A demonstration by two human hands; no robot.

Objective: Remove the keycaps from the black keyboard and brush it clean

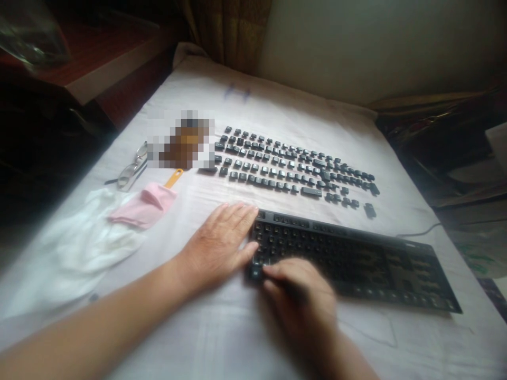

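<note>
A black keyboard [356,258] lies on the white cloth, with most of its keycaps off and its bare key sockets showing. My left hand [224,237] rests flat at the keyboard's left end, fingers stretched out and fingertips touching its edge. My right hand [304,295] is closed over the near left corner, pinching a dark slim tool [295,289]; motion blur hides its exact kind. A dark keycap [256,271] sits at that corner, right by my right fingertips. Beyond the keyboard, loose black keycaps [273,159] are laid out in rows.
Left of my hands lie a pink cloth [148,205], a white cloth [83,243], a yellow handle [174,178] and eyeglasses [130,170]. A blurred-out brown item [186,142] is behind them. A cable [420,232] runs off the keyboard's far side. A wooden table [99,58] stands far left.
</note>
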